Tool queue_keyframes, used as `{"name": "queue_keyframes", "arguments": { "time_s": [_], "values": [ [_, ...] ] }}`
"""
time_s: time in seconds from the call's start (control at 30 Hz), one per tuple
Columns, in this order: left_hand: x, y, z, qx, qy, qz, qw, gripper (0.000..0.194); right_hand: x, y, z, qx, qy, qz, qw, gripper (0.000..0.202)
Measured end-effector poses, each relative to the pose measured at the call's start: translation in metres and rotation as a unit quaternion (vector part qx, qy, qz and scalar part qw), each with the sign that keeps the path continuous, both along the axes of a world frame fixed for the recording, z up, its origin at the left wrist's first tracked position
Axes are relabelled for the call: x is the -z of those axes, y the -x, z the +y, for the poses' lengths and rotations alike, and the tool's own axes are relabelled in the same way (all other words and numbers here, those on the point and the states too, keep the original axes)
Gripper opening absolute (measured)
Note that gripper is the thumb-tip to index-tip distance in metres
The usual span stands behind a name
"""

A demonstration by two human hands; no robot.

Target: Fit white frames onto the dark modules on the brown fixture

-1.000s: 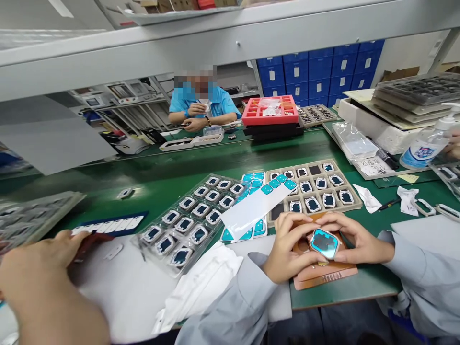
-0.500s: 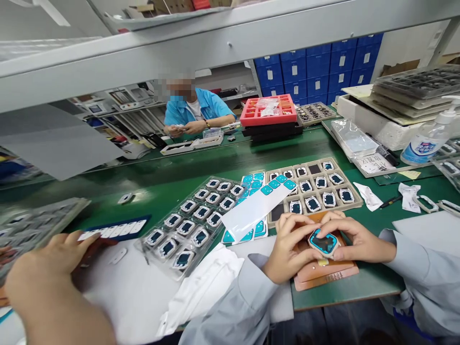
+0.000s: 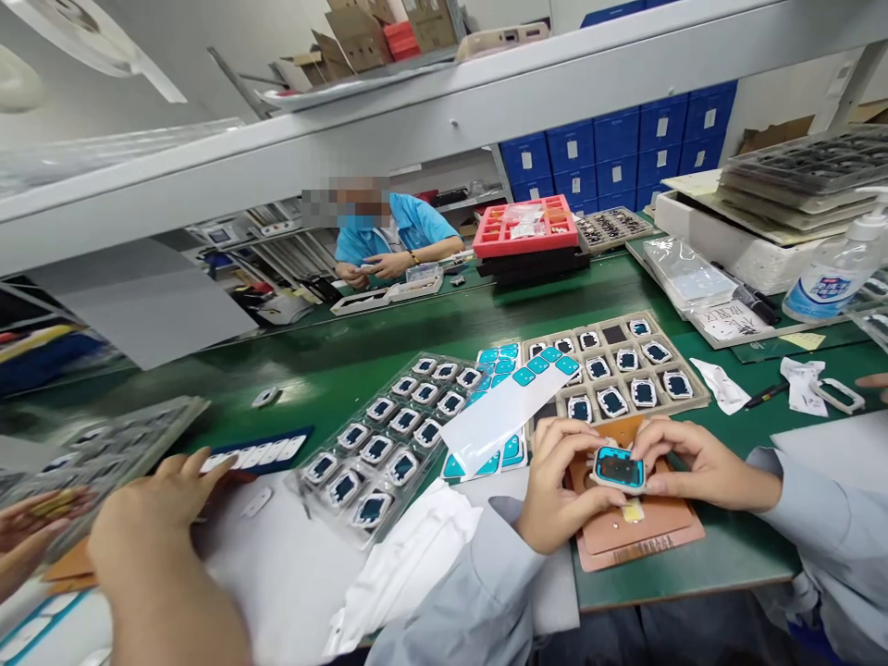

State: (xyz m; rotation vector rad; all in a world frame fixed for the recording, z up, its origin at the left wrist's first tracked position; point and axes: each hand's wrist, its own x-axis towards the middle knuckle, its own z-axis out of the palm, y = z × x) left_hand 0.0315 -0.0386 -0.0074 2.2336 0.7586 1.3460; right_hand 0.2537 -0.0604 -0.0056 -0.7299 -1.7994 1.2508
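Between my two hands is a squarish watch case (image 3: 620, 469) with a bright blue rim and a dark inside. My left hand (image 3: 565, 490) grips its left side, fingers behind and thumb at the lower edge. At the right edge, the fingers and thumb of my right hand (image 3: 684, 462) pinch it. Under both hands lies an orange-brown pad (image 3: 642, 541) with a small yellow piece on it. Just beyond are a beige tray (image 3: 684, 407) of similar cases, blue sticker sheets (image 3: 499, 356) and a white backing strip (image 3: 486, 425) with blue stickers.
A clear tray (image 3: 364, 435) of cases and a crumpled white cloth (image 3: 406, 569) lie to the left. A co-worker's bare arm (image 3: 163, 546) reaches in there. A pump bottle (image 3: 829, 277) and a black pen (image 3: 759, 393) are at right. Across the bench sits a person in blue (image 3: 423, 227).
My right fingertips have moved from inside the blue rim to the case's right edge. The case is turned and tilted differently. The whole view has shifted slightly.
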Motion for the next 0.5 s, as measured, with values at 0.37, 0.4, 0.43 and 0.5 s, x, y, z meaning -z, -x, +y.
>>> {"name": "queue_keyframes", "arguments": {
  "time_s": [0.37,0.4,0.43,0.5],
  "values": [
    [0.0014,0.0009,0.0002,-0.011,0.059,0.007,0.998,0.060,-0.0013,-0.0006,-0.0014,0.012,0.027,0.006,1.000,0.031],
    [0.0018,0.0008,0.0006,-0.013,0.059,0.007,0.998,0.059,-0.0002,-0.0008,-0.0009,0.019,0.007,0.005,1.000,0.030],
    [0.0021,0.0005,0.0011,-0.014,0.058,0.006,0.998,0.059,0.0010,-0.0010,-0.0006,0.027,-0.016,0.004,0.999,0.029],
    [0.0028,-0.0003,0.0022,-0.016,0.055,0.004,0.998,0.060,0.0036,-0.0014,-0.0003,0.051,-0.052,-0.004,0.997,0.026]
  ]
}}
